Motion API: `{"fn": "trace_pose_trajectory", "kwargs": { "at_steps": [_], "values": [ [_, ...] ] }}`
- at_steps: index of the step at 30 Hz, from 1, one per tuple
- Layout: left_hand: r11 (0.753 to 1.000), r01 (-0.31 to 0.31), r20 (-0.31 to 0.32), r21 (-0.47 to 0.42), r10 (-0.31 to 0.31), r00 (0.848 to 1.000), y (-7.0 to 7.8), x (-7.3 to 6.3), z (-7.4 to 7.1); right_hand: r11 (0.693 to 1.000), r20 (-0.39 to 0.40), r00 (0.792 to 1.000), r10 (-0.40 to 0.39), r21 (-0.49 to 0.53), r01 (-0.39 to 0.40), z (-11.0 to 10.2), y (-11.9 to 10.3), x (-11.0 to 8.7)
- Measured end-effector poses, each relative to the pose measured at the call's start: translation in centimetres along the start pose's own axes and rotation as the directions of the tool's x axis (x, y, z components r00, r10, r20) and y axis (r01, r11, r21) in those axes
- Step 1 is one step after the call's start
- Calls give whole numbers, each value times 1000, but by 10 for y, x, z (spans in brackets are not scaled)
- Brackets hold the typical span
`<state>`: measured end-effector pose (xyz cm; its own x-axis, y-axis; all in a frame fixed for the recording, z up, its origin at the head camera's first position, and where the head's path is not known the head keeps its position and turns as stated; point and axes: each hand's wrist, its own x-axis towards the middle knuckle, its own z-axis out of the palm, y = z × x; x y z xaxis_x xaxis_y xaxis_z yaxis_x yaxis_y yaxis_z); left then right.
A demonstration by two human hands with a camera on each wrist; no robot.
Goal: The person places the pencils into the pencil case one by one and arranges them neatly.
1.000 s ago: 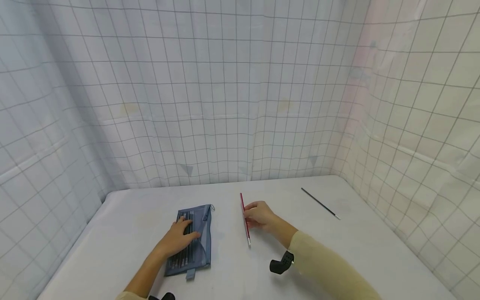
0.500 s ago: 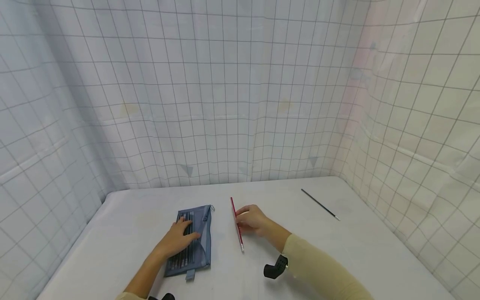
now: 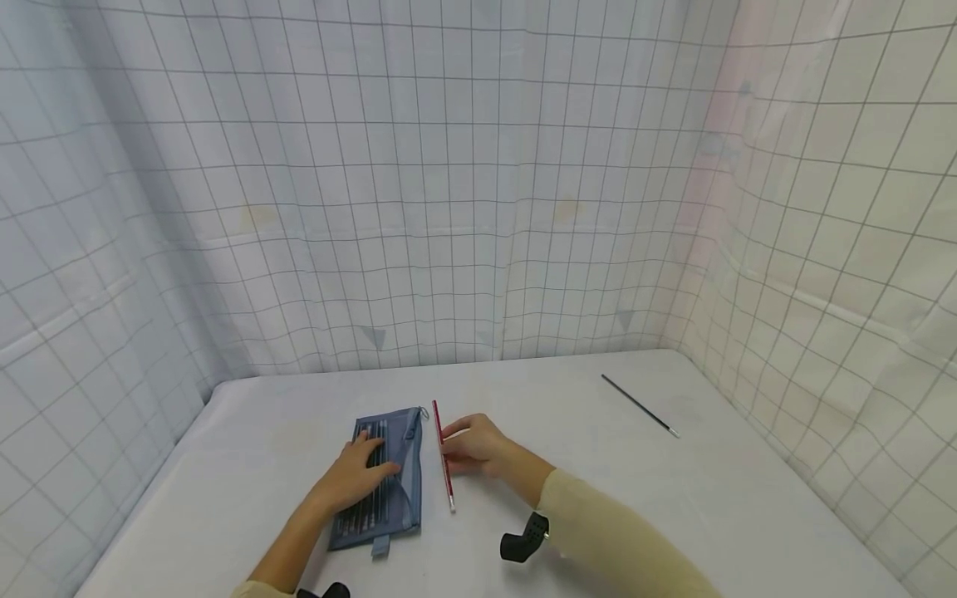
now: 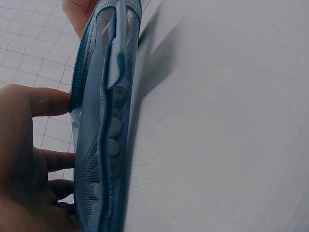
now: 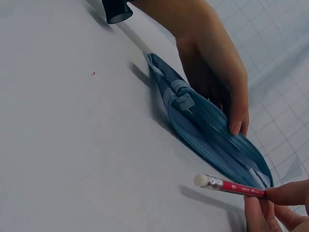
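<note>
A blue zippered mesh pencil case (image 3: 409,490) lies at the left of the table, with several slim pencils showing through its mesh. My left hand (image 3: 357,480) rests on top of it, fingers spread and thumb by the zipper side. Just to the right of the case, my right hand (image 3: 476,445) pinches a red pencil (image 3: 450,488) between thumb and fingers. In the right wrist view the pencil's white eraser (image 5: 201,181) and metal ferrule point away from the fingers, close to the case's open-looking zipper edge (image 5: 193,140).
A black pencil (image 3: 639,405) lies slantwise at the back right of the white table (image 3: 748,498). White gridded curtains (image 3: 449,208) hang behind and on both sides. A black wrist camera (image 3: 525,540) sticks out below the right forearm.
My right hand has moved left and slightly nearer with the red pencil, from mid-table to beside the pencil case. My left hand and the case have stayed in place.
</note>
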<state>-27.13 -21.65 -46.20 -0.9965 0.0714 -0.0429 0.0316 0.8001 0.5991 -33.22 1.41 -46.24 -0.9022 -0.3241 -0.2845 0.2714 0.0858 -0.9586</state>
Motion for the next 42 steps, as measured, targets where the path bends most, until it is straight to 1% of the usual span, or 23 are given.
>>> {"fn": "trace_pose_trajectory", "kwargs": {
  "at_steps": [8,14,18,24,27,29,32,33,34,36,37,39,40,42],
  "values": [
    [1000,-6,4,-8,6,1000,-1,0,0,997,-53,999,6,-82,-10,16,-2,-1],
    [1000,-1,10,-23,1,1000,0,-1,-1,990,-67,998,-7,-140,-3,30,-5,-2],
    [1000,0,15,-32,0,1000,-1,-2,-2,980,-90,996,-22,-198,4,41,-7,-3],
    [999,-2,24,-33,3,1000,-1,-3,-2,968,-88,994,-62,-247,38,58,-6,1],
    [999,-6,29,-41,7,1000,-1,-3,-3,950,-93,989,-115,-301,82,63,-3,6],
    [999,-11,32,-49,13,999,-2,-4,-3,931,-97,984,-149,-350,106,65,-2,9],
    [998,-16,33,-56,18,999,-2,-5,-3,913,-105,980,-169,-391,116,67,-2,12],
    [998,-18,32,-59,20,999,-2,-5,-3,914,-101,981,-166,-390,114,67,-3,13],
    [998,-18,32,-63,20,999,-2,-5,-3,921,-93,983,-156,-374,111,67,-4,13],
    [998,-14,32,-67,17,999,-2,-5,-4,947,-72,990,-122,-306,94,68,-5,14],
    [997,-11,33,-70,13,999,-2,-4,-4,965,-52,994,-99,-248,83,69,-6,14],
    [997,-4,35,-75,7,999,-2,-5,-4,990,-13,999,-53,-130,51,70,-6,14],
    [997,2,38,-79,1,999,-2,-5,-5,997,5,999,-31,-72,32,70,-5,14],
    [996,13,39,-84,-9,999,-2,-5,-5,1000,42,999,3,17,-4,70,-4,14]
  ]
}}
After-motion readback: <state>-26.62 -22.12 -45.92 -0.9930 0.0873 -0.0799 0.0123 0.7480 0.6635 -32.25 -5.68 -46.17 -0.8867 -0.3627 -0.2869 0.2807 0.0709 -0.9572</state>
